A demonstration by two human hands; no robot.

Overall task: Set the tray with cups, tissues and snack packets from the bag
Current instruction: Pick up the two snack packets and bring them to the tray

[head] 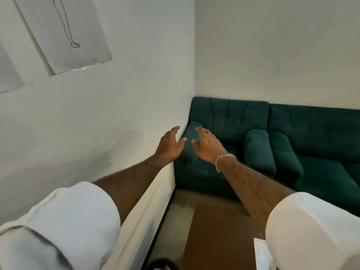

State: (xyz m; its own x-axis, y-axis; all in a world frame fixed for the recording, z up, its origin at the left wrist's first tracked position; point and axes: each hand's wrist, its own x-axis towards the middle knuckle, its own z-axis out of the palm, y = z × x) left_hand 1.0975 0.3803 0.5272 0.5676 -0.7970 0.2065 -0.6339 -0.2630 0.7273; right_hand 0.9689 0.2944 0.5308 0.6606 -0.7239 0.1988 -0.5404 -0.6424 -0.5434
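From the head camera, both arms reach straight out in front, bare from the rolled white sleeves (78,221) down to the wrists. The left hand (169,145) is raised with its palm turned inward, fingers (175,129) spread and loosely curled, holding nothing. The right hand (207,146) faces it, just beside it with a narrow gap between the two thumbs; its fingers are also spread and empty. A thin pink thread bracelet (226,157) circles the right wrist.

Both hands hang in the air in front of the near armrest of a dark green sofa (229,117), which sits in the corner against the pale wall (97,114). A second green sofa (321,133) stands just beside it to the right. Sheets of paper (64,32) with a faint line drawing hang on the wall at upper left.

Low down, a brown bench (220,240) shows between the arms. Something white (261,254) lies at its right edge, partly hidden by the right sleeve; I cannot tell what it is. No tray, cups, tissues, packets or bag can be made out, so nothing of the task lies near the fingers
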